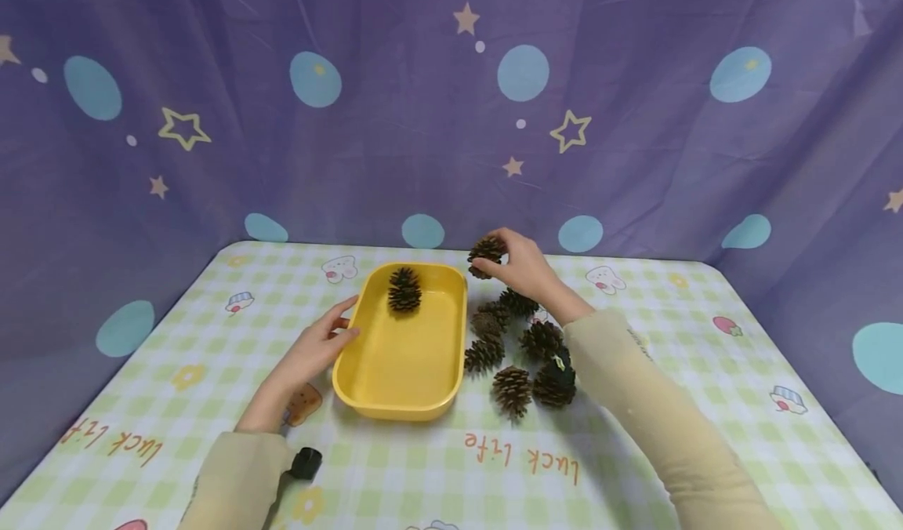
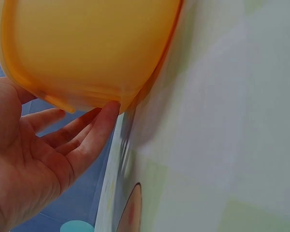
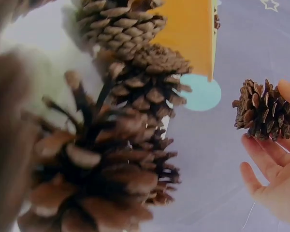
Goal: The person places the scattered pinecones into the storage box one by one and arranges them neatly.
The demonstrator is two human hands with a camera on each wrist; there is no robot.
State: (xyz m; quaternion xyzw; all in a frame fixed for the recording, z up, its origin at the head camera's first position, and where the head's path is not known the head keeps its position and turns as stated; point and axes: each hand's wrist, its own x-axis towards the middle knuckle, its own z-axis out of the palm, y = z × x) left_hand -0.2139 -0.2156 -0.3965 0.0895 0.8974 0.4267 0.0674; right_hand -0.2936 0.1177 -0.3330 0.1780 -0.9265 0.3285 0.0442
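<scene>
A yellow rectangular tub (image 1: pixel 398 357) stands on the table with one pine cone (image 1: pixel 404 290) lying at its far end. My left hand (image 1: pixel 317 350) is at the tub's left side, its thumb over the rim; in the left wrist view the fingers (image 2: pixel 104 128) touch the outer wall. Up off the table, beyond the tub's far right corner, my right hand (image 1: pixel 524 267) pinches another pine cone (image 1: pixel 485 257) between thumb and fingers. The right wrist view shows this held pine cone (image 3: pixel 266 110) from the side.
Several loose pine cones (image 1: pixel 512 391) lie in a group just right of the tub, below my right forearm. A checked cloth (image 1: pixel 247 381) with printed pictures covers the table. Behind it hangs a purple curtain (image 1: pixel 395 161) with stars. A small black object (image 1: pixel 306 463) shows beside my left sleeve.
</scene>
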